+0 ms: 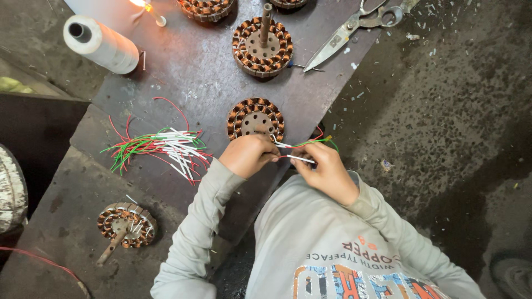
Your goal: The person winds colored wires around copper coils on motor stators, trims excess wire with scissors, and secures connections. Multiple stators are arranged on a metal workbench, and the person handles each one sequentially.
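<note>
A round stator wound with copper coils (pixel 255 118) lies on the dark metal board (pixel 183 72) just beyond my hands. My left hand (pixel 247 154) rests against its near edge, fingers pinched on thin wire leads coming off the coils. My right hand (pixel 326 170) is just right of it, gripping a white sleeve (pixel 300 159) and red and green wires (pixel 318 142) that run between both hands. Grey sleeves cover both arms.
A loose bundle of red, green and white wires (pixel 163 147) lies left of my hands. Another wound stator with a shaft (pixel 261 45) stands farther back, a third (pixel 126 224) at near left. Scissors (pixel 354 25), a spool of white thread (pixel 101 44) and a small flame (pixel 141 4) are at the back.
</note>
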